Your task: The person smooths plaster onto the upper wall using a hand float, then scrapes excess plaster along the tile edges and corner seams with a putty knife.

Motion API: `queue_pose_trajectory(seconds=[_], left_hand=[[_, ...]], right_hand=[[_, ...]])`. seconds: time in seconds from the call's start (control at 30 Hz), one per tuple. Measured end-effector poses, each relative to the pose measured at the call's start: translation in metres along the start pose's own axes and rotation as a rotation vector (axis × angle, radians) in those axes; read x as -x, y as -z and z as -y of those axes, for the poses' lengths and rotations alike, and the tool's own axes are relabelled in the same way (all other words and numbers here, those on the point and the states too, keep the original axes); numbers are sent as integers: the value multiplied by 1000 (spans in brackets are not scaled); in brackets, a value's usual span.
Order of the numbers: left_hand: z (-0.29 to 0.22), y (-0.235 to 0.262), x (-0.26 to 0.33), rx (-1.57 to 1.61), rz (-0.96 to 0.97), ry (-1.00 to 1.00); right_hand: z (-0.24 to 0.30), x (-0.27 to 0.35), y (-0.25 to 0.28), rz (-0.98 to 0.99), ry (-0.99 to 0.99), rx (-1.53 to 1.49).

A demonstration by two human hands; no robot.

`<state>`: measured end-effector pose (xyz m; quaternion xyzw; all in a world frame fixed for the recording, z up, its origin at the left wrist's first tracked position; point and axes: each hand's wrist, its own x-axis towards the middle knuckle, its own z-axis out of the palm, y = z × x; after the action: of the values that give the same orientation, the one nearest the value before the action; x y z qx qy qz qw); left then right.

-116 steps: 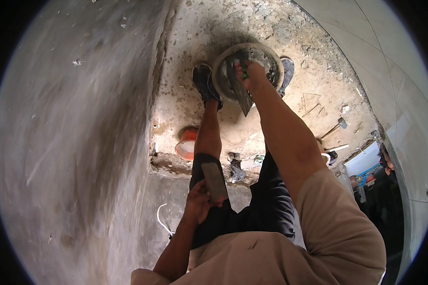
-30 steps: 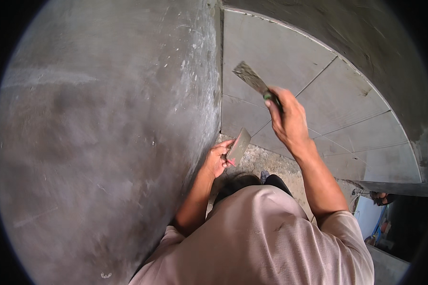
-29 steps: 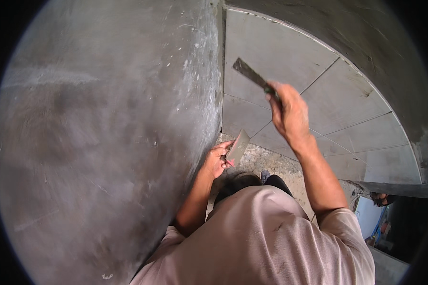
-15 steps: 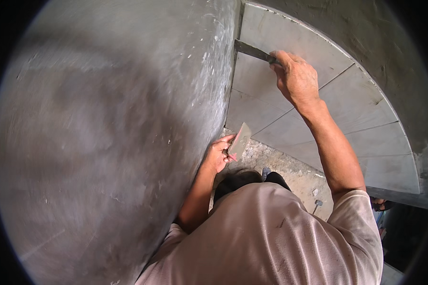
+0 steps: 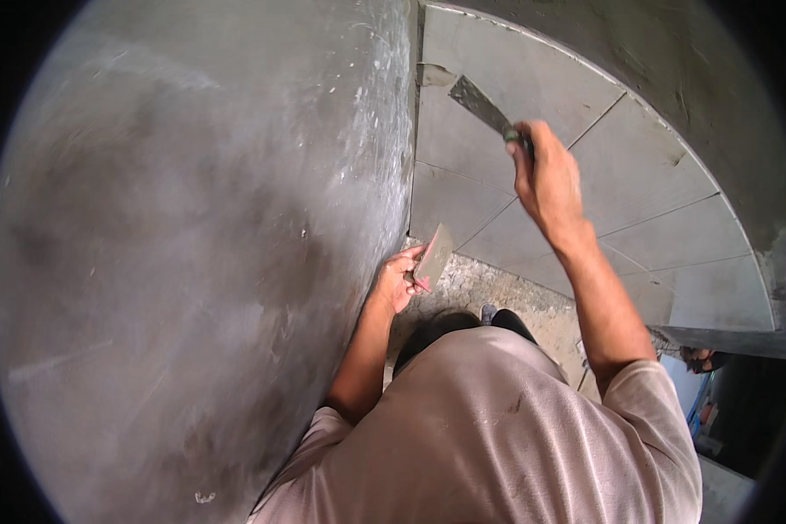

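The raised right hand [image 5: 552,188] curls fingers [image 5: 541,138] round a trowel [image 5: 482,105]; the lower left hand [image 5: 396,284] pinches a blade [image 5: 440,251].

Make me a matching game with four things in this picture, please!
Things
1. Trowel
2. Flat tool with a pink edge
3. Shirt
4. Tiles

Clues
A. Held in the left hand
B. Pale grey, with dark lines between them
C. Held in the right hand
D. Pinkish tan, worn by the person

Right pairs: 1-C, 2-A, 3-D, 4-B
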<state>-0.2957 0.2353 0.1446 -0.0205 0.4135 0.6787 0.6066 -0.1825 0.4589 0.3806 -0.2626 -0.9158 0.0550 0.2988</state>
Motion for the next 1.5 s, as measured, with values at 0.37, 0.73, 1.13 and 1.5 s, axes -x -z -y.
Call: queue_pose_trajectory(seconds=[0.37,0.73,1.13,1.5], left_hand=[[15,6,-3,-53,-39,79],[14,16,-5,-60,1,51],[14,10,-9,133,-146,37],[4,-1,-10,257,209,-22]], right_hand=[[67,-35,-71,-231,-250,-900],[60,-22,-130,-178,-395,-1025],[-24,95,-122,76,-398,-790],[-27,88,2,800,-186,-273]])
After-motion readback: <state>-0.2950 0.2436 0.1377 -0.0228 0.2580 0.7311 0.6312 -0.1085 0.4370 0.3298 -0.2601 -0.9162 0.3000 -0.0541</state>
